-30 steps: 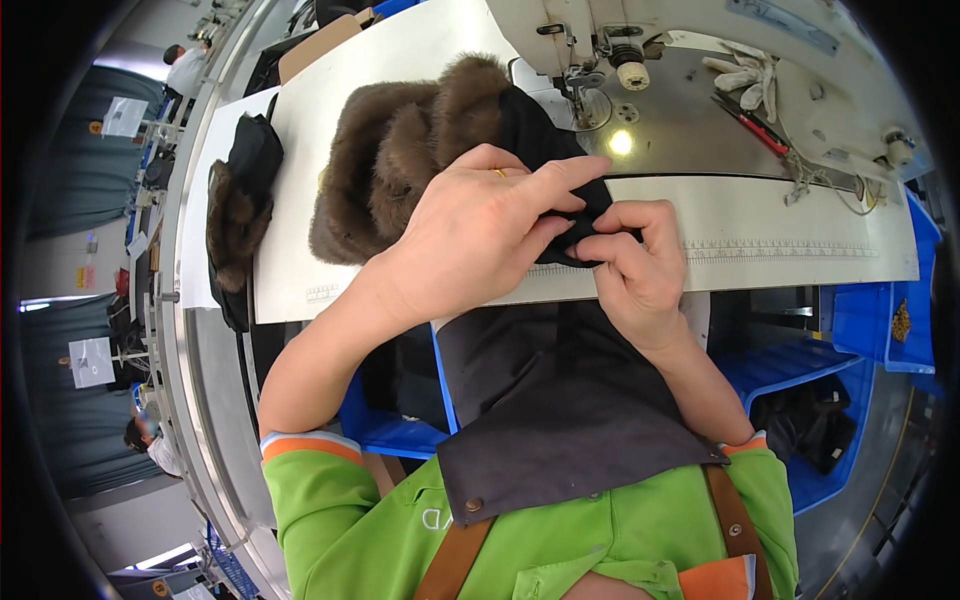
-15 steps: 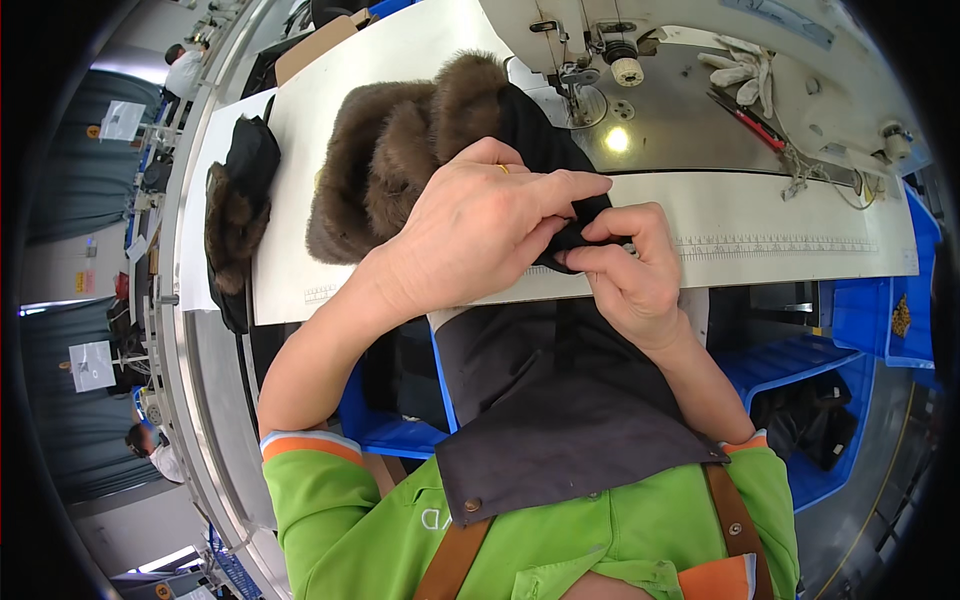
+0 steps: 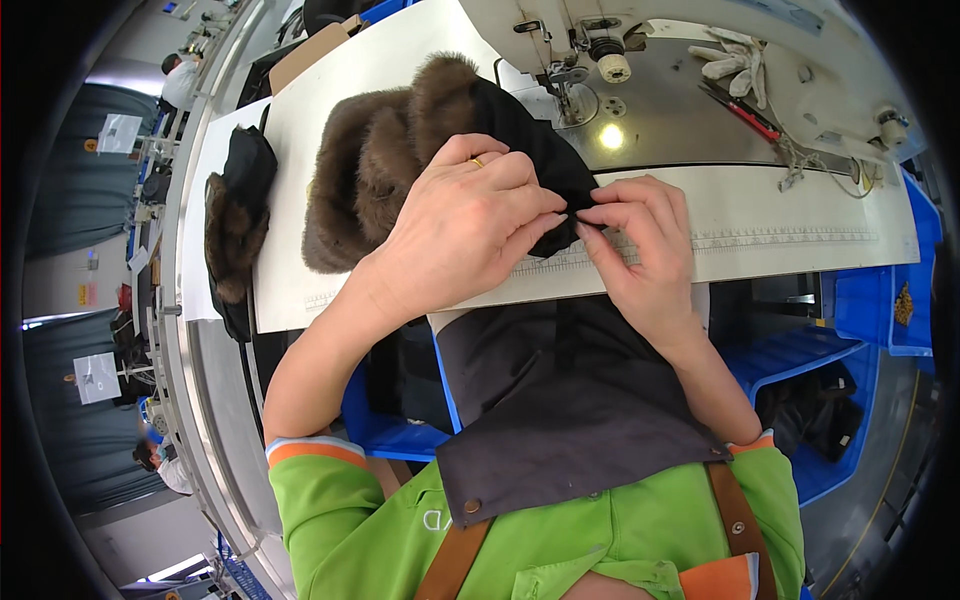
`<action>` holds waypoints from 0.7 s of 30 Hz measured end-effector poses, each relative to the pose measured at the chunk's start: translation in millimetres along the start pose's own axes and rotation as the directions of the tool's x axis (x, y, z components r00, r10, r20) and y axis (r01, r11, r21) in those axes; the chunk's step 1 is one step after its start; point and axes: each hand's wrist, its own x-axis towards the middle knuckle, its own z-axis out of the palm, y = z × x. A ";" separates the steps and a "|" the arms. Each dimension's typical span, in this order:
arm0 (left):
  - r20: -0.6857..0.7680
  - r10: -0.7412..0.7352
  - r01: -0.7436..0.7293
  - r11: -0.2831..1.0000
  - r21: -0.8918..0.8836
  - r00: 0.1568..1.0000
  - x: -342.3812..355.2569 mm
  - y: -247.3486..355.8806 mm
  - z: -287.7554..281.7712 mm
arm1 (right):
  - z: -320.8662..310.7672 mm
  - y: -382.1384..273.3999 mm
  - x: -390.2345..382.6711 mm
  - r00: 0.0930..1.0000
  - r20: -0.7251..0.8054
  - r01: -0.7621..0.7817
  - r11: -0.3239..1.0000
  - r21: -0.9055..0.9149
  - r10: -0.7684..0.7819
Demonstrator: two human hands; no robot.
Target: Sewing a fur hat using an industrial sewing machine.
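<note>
A brown fur piece (image 3: pixel 355 180) with black fabric (image 3: pixel 525 140) attached rests on the white tabletop (image 3: pixel 750 205) beside the sewing machine (image 3: pixel 555 40). My left hand (image 3: pixel 470 220) lies across the fur's lower right, its bent fingertips pinched on the black fabric. Facing it, my right hand (image 3: pixel 640 255) grips the fabric's edge at its fingertips, fingers bent and close to the left ones. What sits between the fingertips is too small to make out.
A second fur-and-black piece (image 3: pixel 235 225) lies at left. White gloves (image 3: pixel 740 70), red-handled scissors (image 3: pixel 750 120) and thread (image 3: pixel 800 165) are by the machine. Blue bins (image 3: pixel 865 300) hang at right and below; cardboard (image 3: pixel 305 60) is behind. Two people (image 3: pixel 175 80) (image 3: pixel 160 460) sit far left.
My right hand's fingers have shifted upward and straightened somewhat. My left fingertips have drawn down toward them, and the black fabric and fur have shifted slightly left.
</note>
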 end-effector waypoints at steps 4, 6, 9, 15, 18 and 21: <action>-0.024 -0.020 0.021 0.999 0.030 0.999 -2.9 -2.2 1.0 | 2.2 0.5 0.9 0.999 0.027 0.017 1.000 0.014 -0.017; -0.031 -0.030 0.031 0.999 0.037 0.999 -2.6 -1.1 -0.3 | 2.1 1.1 0.8 0.998 0.031 0.058 0.998 0.008 -0.058; 0.008 -0.027 0.026 0.997 0.079 1.000 0.2 1.4 -3.1 | -1.9 1.1 2.0 0.995 0.031 0.096 0.995 0.015 -0.096; -0.088 0.053 -0.036 0.982 0.186 0.995 -4.4 -5.8 2.5 | -1.5 -3.2 7.2 0.995 0.083 0.039 0.994 0.104 -0.048; -0.110 0.026 -0.013 0.993 0.121 0.994 -9.9 -5.6 0.3 | -1.0 -0.6 18.9 0.980 0.158 0.124 0.992 0.010 -0.124; -0.070 -0.015 0.031 0.972 0.232 0.997 -8.0 -0.4 -5.9 | 7.3 5.8 11.9 0.947 0.297 0.117 0.993 0.032 -0.121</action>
